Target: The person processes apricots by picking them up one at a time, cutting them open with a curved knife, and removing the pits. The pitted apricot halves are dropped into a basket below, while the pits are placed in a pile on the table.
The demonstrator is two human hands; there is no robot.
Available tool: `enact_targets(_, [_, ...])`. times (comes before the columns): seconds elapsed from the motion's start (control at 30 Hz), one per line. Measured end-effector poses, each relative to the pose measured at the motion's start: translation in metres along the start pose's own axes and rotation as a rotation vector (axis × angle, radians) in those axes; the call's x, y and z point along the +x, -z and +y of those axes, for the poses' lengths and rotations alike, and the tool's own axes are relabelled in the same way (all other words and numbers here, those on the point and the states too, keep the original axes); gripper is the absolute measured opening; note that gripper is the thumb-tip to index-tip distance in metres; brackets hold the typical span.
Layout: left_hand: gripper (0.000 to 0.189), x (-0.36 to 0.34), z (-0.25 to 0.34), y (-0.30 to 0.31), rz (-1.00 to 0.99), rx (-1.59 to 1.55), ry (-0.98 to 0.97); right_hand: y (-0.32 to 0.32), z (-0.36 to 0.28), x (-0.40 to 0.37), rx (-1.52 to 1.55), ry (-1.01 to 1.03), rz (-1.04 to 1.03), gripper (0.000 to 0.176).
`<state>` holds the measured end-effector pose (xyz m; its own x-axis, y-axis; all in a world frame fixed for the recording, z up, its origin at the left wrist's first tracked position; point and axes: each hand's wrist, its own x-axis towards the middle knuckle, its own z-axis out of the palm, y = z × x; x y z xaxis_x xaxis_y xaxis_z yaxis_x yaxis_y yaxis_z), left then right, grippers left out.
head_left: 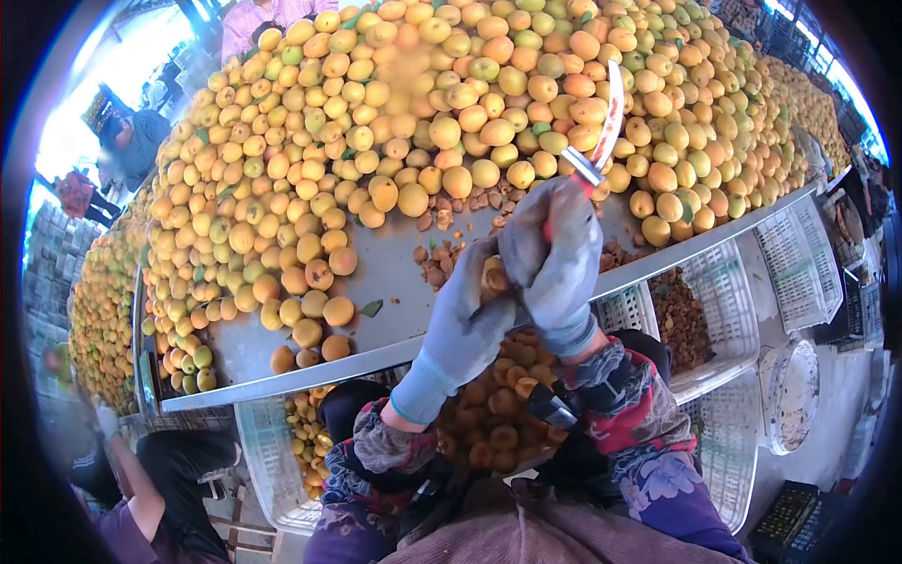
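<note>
My right hand [554, 258], in a grey-blue glove, is closed around the red handle of a knife [611, 113]. Its curved blade points up and away, with a metal collar at the base. My left hand [462, 324], gloved alike, pinches an apricot [493, 278] that the fingers mostly cover. Both hands touch above the near edge of a metal table [395, 273]. Beyond them a large heap of apricots [376, 122] covers much of the tabletop. Brown apricot pits [437, 265] lie just past my left hand.
Below my hands, a container holds apricot halves [498, 414]. White plastic crates stand beneath the table edge; the right one [728, 301] holds brown pits [678, 320]. A round white bucket [789, 395] is farther right. Another person [150, 479] sits at left; more people are behind the heap.
</note>
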<state>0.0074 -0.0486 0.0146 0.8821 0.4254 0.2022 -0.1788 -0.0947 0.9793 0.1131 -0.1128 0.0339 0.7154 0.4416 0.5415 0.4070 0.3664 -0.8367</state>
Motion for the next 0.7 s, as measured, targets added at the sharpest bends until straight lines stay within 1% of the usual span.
enact_targets(0.07, [0.055, -0.001, 0.000, -0.001, -0.004, 0.042, -0.036, 0.000, -0.007, 0.004, 0.741, -0.371, 0.077, 0.036])
enact_targets(0.1, [0.056, 0.000, -0.002, -0.003, 0.010, 0.113, -0.109, -0.001, -0.008, 0.006, 0.742, -0.367, 0.077, 0.036])
enact_targets(0.13, [0.058, 0.001, -0.004, -0.004, 0.019, 0.184, -0.183, -0.001, -0.008, 0.008, 0.758, -0.422, 0.121, 0.039])
enact_targets(0.17, [0.058, 0.000, -0.005, -0.005, 0.014, 0.183, -0.180, -0.001, -0.008, 0.008, 0.773, -0.483, 0.167, 0.043])
enact_targets(0.2, [0.061, -0.001, -0.007, -0.005, 0.022, 0.171, -0.155, -0.001, -0.006, 0.008, 0.772, -0.484, 0.169, 0.043])
enact_targets(0.23, [0.064, -0.001, -0.008, -0.005, 0.032, 0.161, -0.129, 0.000, -0.003, 0.008, 0.776, -0.538, 0.174, 0.043])
enact_targets(0.37, [0.066, 0.001, -0.010, -0.002, 0.030, 0.244, -0.178, 0.002, -0.004, 0.010, 0.821, -0.675, 0.209, 0.045])
enact_targets(0.43, [0.065, 0.001, -0.010, -0.002, 0.020, 0.342, -0.222, 0.003, 0.002, 0.010, 0.850, -0.684, 0.226, 0.045])
enact_targets(0.63, [0.063, 0.001, -0.009, -0.004, 0.030, 0.268, -0.197, 0.003, 0.016, 0.007, 0.919, -0.749, 0.243, 0.046])
enact_targets(0.7, [0.063, 0.001, -0.007, -0.003, 0.035, 0.311, -0.195, 0.002, 0.019, 0.007, 0.932, -0.766, 0.251, 0.046])
